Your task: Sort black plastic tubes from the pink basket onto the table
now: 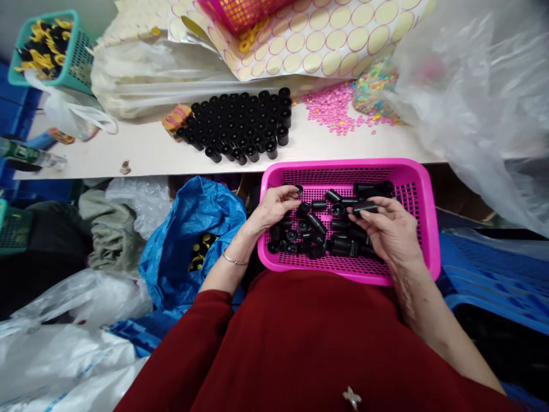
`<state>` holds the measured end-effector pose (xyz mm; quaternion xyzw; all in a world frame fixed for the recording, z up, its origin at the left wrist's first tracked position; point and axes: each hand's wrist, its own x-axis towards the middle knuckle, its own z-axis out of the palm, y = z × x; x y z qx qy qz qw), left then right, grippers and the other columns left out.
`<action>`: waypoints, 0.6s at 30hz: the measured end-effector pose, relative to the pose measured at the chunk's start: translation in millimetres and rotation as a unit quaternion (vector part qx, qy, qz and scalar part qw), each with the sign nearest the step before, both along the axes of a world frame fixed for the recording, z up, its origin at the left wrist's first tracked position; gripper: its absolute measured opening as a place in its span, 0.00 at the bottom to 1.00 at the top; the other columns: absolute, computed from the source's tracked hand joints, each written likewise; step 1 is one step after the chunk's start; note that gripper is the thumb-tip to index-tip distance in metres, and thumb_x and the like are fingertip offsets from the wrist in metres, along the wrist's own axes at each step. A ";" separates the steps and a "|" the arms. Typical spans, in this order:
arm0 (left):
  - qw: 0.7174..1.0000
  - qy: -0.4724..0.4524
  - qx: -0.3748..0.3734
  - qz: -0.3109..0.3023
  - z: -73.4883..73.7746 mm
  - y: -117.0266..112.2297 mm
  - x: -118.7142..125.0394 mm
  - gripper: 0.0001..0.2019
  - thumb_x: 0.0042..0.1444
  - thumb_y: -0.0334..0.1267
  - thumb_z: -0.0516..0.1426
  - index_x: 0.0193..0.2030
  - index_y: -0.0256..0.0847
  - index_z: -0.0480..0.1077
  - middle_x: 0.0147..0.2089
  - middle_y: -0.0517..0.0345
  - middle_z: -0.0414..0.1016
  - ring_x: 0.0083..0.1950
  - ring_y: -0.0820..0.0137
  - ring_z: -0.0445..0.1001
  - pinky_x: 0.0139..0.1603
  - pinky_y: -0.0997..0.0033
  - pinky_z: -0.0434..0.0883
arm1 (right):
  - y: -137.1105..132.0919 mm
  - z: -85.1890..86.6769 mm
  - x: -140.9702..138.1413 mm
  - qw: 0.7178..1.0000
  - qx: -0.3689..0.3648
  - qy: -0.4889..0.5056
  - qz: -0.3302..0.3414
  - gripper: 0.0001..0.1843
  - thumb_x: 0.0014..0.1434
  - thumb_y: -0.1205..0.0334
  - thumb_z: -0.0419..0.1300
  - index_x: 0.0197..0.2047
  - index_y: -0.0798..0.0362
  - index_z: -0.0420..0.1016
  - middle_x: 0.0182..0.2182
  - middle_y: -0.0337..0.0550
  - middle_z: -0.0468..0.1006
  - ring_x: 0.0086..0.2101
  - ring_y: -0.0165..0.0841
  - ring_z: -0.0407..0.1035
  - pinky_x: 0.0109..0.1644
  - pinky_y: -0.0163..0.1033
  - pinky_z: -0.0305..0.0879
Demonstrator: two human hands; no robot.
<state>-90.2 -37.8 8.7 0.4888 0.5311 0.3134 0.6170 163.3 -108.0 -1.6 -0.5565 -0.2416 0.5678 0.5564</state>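
A pink plastic basket [422, 200] rests on my lap, holding several loose black tubes [319, 226]. My left hand [274, 207] reaches into the basket's left side, fingers curled and pinching a small black tube at the fingertips. My right hand [388, 229] lies over the basket's right side, thumb and fingers closed on a black tube [364, 208] held sideways. On the white table [146, 151] beyond the basket, several black tubes [244, 123] stand upright in a tight block.
Pink beads [332, 111] are scattered right of the standing tubes. Sticker sheets [321, 40] and clear plastic bags [480, 97] crowd the table's back and right. A teal basket [79, 57] of yellow-black parts sits far left. A blue bag [193, 229] with parts lies left of my lap.
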 end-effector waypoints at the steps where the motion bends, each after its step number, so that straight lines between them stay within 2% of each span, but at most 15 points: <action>1: 0.999 0.031 0.022 -0.001 0.8 3.5 -3.1 0.13 0.47 0.29 0.64 0.41 0.34 0.79 0.39 0.54 0.80 0.41 0.70 0.77 0.51 0.65 0.74 | -2.3 0.3 4.2 1.000 0.001 0.001 -0.009 0.22 0.41 0.62 0.77 0.38 0.48 0.75 0.32 0.32 0.80 0.35 0.33 0.81 0.47 0.45 0.82; 4: 0.986 0.138 0.086 -0.026 2.7 13.3 -10.4 0.09 0.49 0.28 0.60 0.37 0.36 0.79 0.35 0.57 0.80 0.39 0.69 0.77 0.47 0.66 0.74 | -10.7 -0.4 13.3 0.999 -0.002 0.000 -0.044 0.21 0.40 0.59 0.79 0.36 0.48 0.76 0.31 0.32 0.80 0.33 0.33 0.81 0.45 0.45 0.83; 6: 0.963 0.228 0.128 -0.067 3.5 17.6 -11.6 0.09 0.50 0.26 0.57 0.34 0.37 0.79 0.32 0.58 0.79 0.38 0.67 0.76 0.45 0.66 0.73 | -15.7 -2.1 16.2 0.998 -0.010 0.000 -0.063 0.21 0.38 0.57 0.80 0.34 0.48 0.77 0.30 0.32 0.80 0.31 0.31 0.80 0.41 0.42 0.83; 9: 0.893 0.380 0.175 -0.168 4.4 17.4 -5.9 0.10 0.49 0.25 0.55 0.30 0.38 0.77 0.30 0.54 0.77 0.38 0.62 0.76 0.42 0.65 0.72 | -19.7 -5.0 17.2 0.997 -0.019 -0.006 -0.070 0.21 0.37 0.57 0.81 0.33 0.48 0.78 0.29 0.31 0.79 0.28 0.27 0.76 0.33 0.35 0.81; 11: 0.831 0.473 0.193 -0.220 4.6 13.0 2.3 0.10 0.50 0.24 0.55 0.32 0.37 0.78 0.32 0.50 0.77 0.39 0.60 0.77 0.43 0.63 0.72 | -19.9 -6.1 16.5 0.998 -0.011 -0.015 -0.057 0.21 0.37 0.58 0.80 0.34 0.48 0.78 0.29 0.31 0.78 0.26 0.26 0.74 0.29 0.33 0.79; 13: 0.778 0.541 0.208 -0.243 3.7 7.0 11.5 0.12 0.53 0.23 0.54 0.38 0.34 0.78 0.38 0.43 0.78 0.42 0.57 0.78 0.44 0.61 0.73 | -19.1 -6.1 15.3 0.999 -0.003 -0.017 -0.045 0.21 0.38 0.58 0.79 0.35 0.48 0.78 0.28 0.31 0.78 0.25 0.26 0.73 0.27 0.31 0.77; 16: 0.729 0.593 0.220 -0.262 0.5 -0.9 21.0 0.17 0.56 0.20 0.49 0.43 0.28 0.77 0.45 0.35 0.76 0.45 0.56 0.78 0.45 0.60 0.72 | -18.3 -4.3 13.5 0.999 -0.008 -0.001 -0.045 0.22 0.36 0.60 0.80 0.35 0.48 0.79 0.27 0.31 0.78 0.25 0.25 0.73 0.27 0.30 0.75; 18: 0.715 0.605 0.221 -0.273 -2.1 -4.2 22.6 0.18 0.57 0.19 0.47 0.44 0.26 0.77 0.48 0.33 0.75 0.47 0.55 0.77 0.45 0.59 0.71 | -18.7 -2.4 12.6 0.999 -0.013 0.012 -0.042 0.21 0.36 0.60 0.80 0.35 0.49 0.79 0.28 0.32 0.78 0.25 0.25 0.73 0.27 0.30 0.76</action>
